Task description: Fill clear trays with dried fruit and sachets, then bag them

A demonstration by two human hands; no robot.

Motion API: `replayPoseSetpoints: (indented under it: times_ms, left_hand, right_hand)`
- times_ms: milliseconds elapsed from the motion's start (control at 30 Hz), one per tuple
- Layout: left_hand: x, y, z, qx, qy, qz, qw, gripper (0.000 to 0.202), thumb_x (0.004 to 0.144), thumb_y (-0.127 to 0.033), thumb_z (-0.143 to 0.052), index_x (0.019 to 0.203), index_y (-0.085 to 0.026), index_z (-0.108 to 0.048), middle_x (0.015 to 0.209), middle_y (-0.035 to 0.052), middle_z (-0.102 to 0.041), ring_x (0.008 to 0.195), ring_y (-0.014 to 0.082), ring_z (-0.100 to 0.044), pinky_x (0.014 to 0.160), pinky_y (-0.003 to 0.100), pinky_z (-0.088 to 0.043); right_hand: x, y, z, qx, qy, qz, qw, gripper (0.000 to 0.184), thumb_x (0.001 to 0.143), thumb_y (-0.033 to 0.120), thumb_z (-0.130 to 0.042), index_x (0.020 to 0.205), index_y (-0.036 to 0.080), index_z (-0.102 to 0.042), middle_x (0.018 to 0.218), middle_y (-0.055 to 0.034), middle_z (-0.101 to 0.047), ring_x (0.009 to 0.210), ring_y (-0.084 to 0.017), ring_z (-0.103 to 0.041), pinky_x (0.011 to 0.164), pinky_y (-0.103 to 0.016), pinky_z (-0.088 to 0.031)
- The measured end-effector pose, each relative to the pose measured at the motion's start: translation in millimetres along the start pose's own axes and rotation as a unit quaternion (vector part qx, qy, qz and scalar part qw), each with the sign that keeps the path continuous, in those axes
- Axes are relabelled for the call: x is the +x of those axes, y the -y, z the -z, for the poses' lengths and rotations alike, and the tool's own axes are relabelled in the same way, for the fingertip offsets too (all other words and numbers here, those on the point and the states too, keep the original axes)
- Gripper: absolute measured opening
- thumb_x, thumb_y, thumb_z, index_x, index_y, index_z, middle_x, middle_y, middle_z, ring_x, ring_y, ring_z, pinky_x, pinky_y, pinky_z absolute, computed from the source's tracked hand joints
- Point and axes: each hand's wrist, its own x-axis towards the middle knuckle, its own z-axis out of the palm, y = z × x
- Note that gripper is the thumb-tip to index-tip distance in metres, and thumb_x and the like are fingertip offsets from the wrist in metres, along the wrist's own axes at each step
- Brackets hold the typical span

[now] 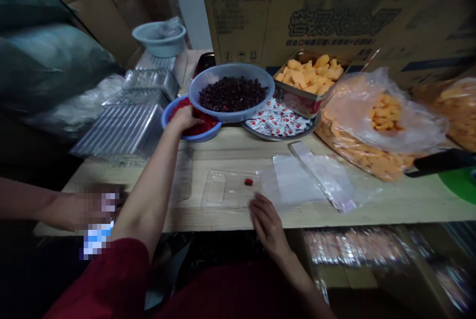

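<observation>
My left hand reaches into a blue bowl of small red pieces. Its fingertips are partly hidden, so whether they grip a piece cannot be made out. A shallow clear plastic tray lies on the table in front of me, with one dark red piece in its right part. At the tray's right edge rests my right hand, its fingers stretched out and its thumb apart, touching or just beside the rim.
A bowl of dark purple pieces overlaps the blue bowl. Behind stand a dish of small packets and a tin of orange pieces. Stacked clear trays are left, plastic bags right. Another person's hand is at the left.
</observation>
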Motion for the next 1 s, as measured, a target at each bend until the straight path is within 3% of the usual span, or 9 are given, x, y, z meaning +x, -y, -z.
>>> replayPoseSetpoints:
  times_ms: [100,267,400,533,600,667,767,867,1000]
  left_hand:
    - [15,4,-5.6,0.028,0.058,0.021,0.998,0.030,0.069,-0.027,-0.077,0.096,-0.016,-0.068,0.100,0.0096,-0.073,0.100,0.0292,-0.066,0.093,0.036,-0.051]
    - [4,15,-6.9,0.047,0.052,0.024,0.997,0.019,0.070,-0.026,-0.075,0.086,-0.017,-0.069,0.097,0.0110,-0.073,0.099,0.0311,-0.067,0.093,0.037,-0.050]
    - [-6,22,-8.6,-0.010,-0.035,-0.007,0.999,0.020,0.080,-0.023,-0.063,0.097,-0.017,-0.073,0.103,0.0096,-0.073,0.105,0.0277,-0.065,0.099,0.037,-0.047]
    - [-17,20,6.6,-0.094,-0.178,-0.003,0.980,0.031,0.088,-0.029,-0.054,0.107,-0.013,-0.072,0.109,0.0118,-0.072,0.106,0.0235,-0.064,0.102,0.036,-0.046]
    - [-21,6,21.4,-0.134,-0.260,-0.027,0.956,0.037,0.091,-0.030,-0.050,0.117,-0.013,-0.069,0.111,0.0111,-0.071,0.102,0.0203,-0.064,0.097,0.033,-0.048]
    - [-21,-21,34.8,-0.161,-0.284,-0.085,0.941,0.038,0.093,-0.032,-0.051,0.122,-0.014,-0.067,0.110,0.0089,-0.072,0.097,0.0182,-0.065,0.092,0.030,-0.049]
    - [-12,-79,39.9,-0.133,-0.189,-0.183,0.956,0.027,0.090,-0.030,-0.056,0.105,-0.015,-0.074,0.098,0.0062,-0.074,0.089,0.0182,-0.065,0.088,0.030,-0.049]
    - [8,-130,23.9,-0.065,-0.057,-0.221,0.971,0.016,0.085,-0.026,-0.064,0.088,-0.014,-0.075,0.082,0.0056,-0.072,0.078,0.0186,-0.063,0.081,0.031,-0.048]
    - [32,-163,-4.4,0.029,0.029,-0.237,0.971,0.024,0.080,-0.024,-0.072,0.103,-0.020,-0.074,0.090,0.0052,-0.073,0.083,0.0212,-0.065,0.079,0.032,-0.048]
  right_hand:
    - [1,-2,-3,-0.002,-0.007,0.003,1.000,0.042,0.095,0.002,-0.051,0.133,0.020,-0.057,0.129,-0.0131,-0.061,0.139,-0.026,-0.045,0.110,-0.051,-0.050]
    - [6,-1,-7,0.011,-0.001,0.020,1.000,0.040,0.094,0.001,-0.054,0.130,0.019,-0.059,0.126,-0.0126,-0.062,0.139,-0.025,-0.046,0.110,-0.050,-0.050]
    - [6,0,-4,0.009,-0.016,0.016,1.000,0.039,0.095,0.003,-0.054,0.130,0.020,-0.060,0.125,-0.0122,-0.063,0.136,-0.025,-0.049,0.110,-0.050,-0.050]
    - [5,-5,5,-0.008,-0.068,-0.003,0.998,0.038,0.095,0.004,-0.053,0.129,0.020,-0.062,0.123,-0.0125,-0.064,0.129,-0.025,-0.055,0.107,-0.050,-0.052]
    - [8,-10,9,-0.015,-0.093,-0.013,0.995,0.036,0.095,0.006,-0.053,0.126,0.020,-0.064,0.121,-0.0126,-0.064,0.125,-0.026,-0.057,0.104,-0.050,-0.054]
    - [12,-13,12,-0.019,-0.113,-0.017,0.993,0.035,0.095,0.007,-0.053,0.125,0.021,-0.064,0.120,-0.0127,-0.065,0.123,-0.026,-0.058,0.101,-0.049,-0.055]
    - [19,-14,11,-0.022,-0.109,-0.006,0.994,0.034,0.095,0.008,-0.055,0.125,0.021,-0.064,0.121,-0.0124,-0.064,0.124,-0.026,-0.057,0.101,-0.049,-0.054]
    - [19,-9,8,-0.044,-0.050,0.019,0.998,0.035,0.094,0.014,-0.061,0.128,0.021,-0.061,0.126,-0.0116,-0.063,0.132,-0.028,-0.052,0.110,-0.056,-0.048]
    - [7,0,8,-0.083,0.027,0.036,0.996,0.042,0.090,0.029,-0.071,0.130,0.022,-0.059,0.137,-0.0108,-0.060,0.141,-0.032,-0.043,0.116,-0.068,-0.035]
